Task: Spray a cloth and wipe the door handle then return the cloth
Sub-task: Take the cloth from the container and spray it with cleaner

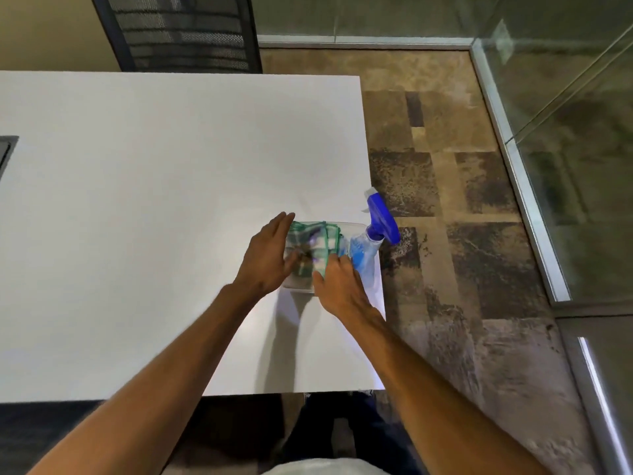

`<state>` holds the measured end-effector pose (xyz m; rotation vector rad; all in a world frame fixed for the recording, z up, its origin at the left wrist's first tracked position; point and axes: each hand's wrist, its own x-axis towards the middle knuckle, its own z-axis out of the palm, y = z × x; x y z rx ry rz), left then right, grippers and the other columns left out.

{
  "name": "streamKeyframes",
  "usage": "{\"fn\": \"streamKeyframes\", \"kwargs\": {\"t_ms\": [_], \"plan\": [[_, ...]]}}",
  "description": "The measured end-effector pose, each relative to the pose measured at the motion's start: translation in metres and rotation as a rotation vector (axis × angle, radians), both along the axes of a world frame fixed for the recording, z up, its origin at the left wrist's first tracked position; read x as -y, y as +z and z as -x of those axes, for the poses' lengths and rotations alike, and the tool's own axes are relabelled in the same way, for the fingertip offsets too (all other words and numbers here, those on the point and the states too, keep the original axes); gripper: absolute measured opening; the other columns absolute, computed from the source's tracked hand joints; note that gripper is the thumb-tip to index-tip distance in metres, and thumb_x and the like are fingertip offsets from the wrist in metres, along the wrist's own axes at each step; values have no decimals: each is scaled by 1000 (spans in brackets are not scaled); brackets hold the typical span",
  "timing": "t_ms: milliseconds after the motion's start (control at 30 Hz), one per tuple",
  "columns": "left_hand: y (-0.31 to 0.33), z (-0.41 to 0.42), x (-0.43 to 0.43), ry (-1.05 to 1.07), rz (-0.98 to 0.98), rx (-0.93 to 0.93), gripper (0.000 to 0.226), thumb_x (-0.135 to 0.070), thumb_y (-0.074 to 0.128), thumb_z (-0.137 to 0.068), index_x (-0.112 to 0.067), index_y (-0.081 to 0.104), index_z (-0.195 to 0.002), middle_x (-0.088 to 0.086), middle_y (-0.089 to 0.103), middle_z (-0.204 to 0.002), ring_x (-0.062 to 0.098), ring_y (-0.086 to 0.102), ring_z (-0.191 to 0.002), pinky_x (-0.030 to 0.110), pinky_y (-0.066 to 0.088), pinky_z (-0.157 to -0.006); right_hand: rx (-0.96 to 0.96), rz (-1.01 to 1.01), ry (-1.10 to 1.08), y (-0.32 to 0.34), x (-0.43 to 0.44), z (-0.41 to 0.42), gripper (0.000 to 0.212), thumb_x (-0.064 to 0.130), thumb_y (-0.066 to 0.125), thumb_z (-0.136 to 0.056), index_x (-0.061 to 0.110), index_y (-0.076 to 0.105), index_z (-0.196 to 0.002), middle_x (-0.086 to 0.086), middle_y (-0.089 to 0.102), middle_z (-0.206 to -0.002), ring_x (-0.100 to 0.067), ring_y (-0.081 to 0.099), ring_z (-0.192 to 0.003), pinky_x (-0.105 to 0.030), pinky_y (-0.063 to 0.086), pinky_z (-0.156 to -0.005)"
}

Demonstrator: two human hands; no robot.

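A folded green-and-white checked cloth point(313, 243) lies in a clear shallow container point(352, 228) near the right edge of the white table point(154, 200). My left hand point(269, 255) rests against the container's left side, fingers spread, with the fingertips over the cloth. My right hand point(337, 286) is at the cloth's near right corner, fingers pinched on its edge. A spray bottle point(370, 248) with a blue trigger head stands just right of the cloth, touching the container. The door handle is not in view.
The table's right edge runs just beyond the bottle, with patterned brown carpet point(462, 200) below. A black mesh chair point(185, 32) stands behind the table. Glass wall panels with metal frames point(524, 200) line the right side.
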<state>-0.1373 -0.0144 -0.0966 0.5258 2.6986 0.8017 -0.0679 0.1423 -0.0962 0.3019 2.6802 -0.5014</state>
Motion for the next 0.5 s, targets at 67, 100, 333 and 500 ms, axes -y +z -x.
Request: {"fn": "streamKeyframes", "kwargs": {"t_ms": [67, 100, 333, 500], "plan": [[-10, 15, -2, -71, 93, -31, 69, -21, 72, -95, -6, 41, -155, 21, 42, -161, 43, 44, -146, 47, 37, -119, 42, 6, -7, -18, 3, 6, 40, 28, 50, -103, 1, 55, -132, -19, 58, -130, -35, 56, -122, -43, 47, -101], [-14, 20, -3, -114, 128, -44, 64, -17, 75, -92, -5, 49, -150, 21, 50, -156, 45, 52, -138, 48, 41, -115, 93, 27, -22, -24, 5, 7, 37, 30, 52, -103, 3, 61, -126, -18, 62, -124, -34, 60, -117, -41, 49, -98], [-24, 40, -7, -190, 253, -157, 51, -13, 79, -84, -5, 64, -132, 20, 67, -125, 44, 62, -109, 49, 46, -92, 165, -39, -115, -45, 17, 22, 38, 27, 55, -100, -3, 60, -124, -19, 64, -121, -31, 65, -113, -33, 53, -92], [-30, 49, -7, -187, 263, -184, 40, -8, 78, -81, 1, 68, -119, 22, 63, -112, 46, 59, -100, 49, 47, -80, 188, -130, -184, -48, 28, 30, 47, 22, 69, -90, -6, 54, -125, -17, 68, -117, -28, 69, -106, -33, 57, -83]]}}
